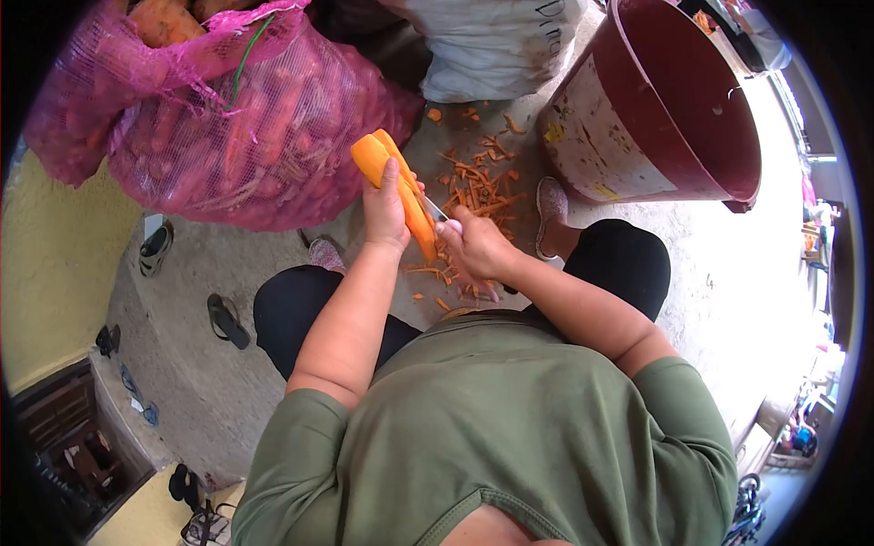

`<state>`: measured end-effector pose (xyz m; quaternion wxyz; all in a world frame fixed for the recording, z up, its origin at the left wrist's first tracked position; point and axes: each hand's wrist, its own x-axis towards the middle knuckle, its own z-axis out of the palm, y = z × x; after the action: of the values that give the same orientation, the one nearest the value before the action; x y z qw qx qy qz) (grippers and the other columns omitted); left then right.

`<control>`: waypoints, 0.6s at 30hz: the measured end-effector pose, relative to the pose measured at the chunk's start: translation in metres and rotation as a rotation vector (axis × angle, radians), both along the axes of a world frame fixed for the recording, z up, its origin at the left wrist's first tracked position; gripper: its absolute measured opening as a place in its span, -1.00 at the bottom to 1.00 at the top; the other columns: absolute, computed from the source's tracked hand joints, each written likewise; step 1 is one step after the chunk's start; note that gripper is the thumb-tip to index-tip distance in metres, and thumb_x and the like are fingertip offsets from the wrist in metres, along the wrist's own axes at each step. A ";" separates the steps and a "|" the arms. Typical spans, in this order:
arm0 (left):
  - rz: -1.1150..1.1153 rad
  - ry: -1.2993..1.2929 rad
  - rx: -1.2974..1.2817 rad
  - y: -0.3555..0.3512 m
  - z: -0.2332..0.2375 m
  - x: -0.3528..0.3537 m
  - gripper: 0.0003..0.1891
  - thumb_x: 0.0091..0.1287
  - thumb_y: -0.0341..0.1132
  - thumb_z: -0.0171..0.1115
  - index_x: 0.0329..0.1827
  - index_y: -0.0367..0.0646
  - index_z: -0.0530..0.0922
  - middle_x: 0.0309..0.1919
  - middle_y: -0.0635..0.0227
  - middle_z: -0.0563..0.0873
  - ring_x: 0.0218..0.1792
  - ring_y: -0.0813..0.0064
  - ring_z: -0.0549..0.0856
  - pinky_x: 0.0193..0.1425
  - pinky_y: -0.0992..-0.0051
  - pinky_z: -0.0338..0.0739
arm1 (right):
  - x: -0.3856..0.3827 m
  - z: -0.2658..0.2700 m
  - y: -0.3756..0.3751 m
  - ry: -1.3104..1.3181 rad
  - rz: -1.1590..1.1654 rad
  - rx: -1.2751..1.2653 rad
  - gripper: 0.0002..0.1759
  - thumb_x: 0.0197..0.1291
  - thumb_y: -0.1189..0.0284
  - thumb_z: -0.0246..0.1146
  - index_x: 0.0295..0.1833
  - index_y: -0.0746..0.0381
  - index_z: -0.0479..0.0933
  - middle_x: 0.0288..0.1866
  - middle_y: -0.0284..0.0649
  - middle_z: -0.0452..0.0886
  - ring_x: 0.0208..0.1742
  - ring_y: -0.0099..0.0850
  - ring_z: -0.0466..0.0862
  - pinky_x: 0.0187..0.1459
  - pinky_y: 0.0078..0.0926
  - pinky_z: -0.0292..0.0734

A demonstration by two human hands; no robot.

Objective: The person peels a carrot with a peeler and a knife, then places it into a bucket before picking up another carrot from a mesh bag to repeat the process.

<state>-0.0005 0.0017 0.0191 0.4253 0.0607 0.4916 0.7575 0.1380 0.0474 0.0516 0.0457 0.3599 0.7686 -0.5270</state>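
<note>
My left hand (pixel 386 209) is closed around a long, peeled orange carrot (pixel 419 227), which has a second thick orange end beside it at the top. My right hand (pixel 477 244) grips a small knife (pixel 432 208), its blade lying against the right side of the carrot. The knife's handle is mostly hidden in my fingers. Beneath both hands, orange peelings (pixel 482 182) are scattered over the concrete floor between my feet.
A pink mesh sack (pixel 264 136) full of carrots stands at the upper left. A white sack (pixel 492 45) is at the top. The large dark red bucket (pixel 619 118) stands at the upper right. Loose sandals (pixel 228 320) lie on the floor at left.
</note>
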 end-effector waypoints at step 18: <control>0.092 0.173 0.096 0.003 -0.006 0.004 -0.69 0.10 -0.36 0.20 -0.14 -0.09 0.29 -0.39 0.39 0.47 -0.37 0.52 0.50 -0.23 0.52 0.43 | -0.005 0.023 0.001 -0.171 0.114 0.201 -0.70 0.17 0.30 -0.14 -0.25 0.35 0.31 -0.47 0.09 0.50 -0.37 -0.01 0.53 -0.25 -0.16 0.39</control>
<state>0.0035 0.0045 0.0133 0.3429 0.1234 0.4919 0.7907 0.1334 0.0483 0.0748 0.1045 0.3620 0.8298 -0.4116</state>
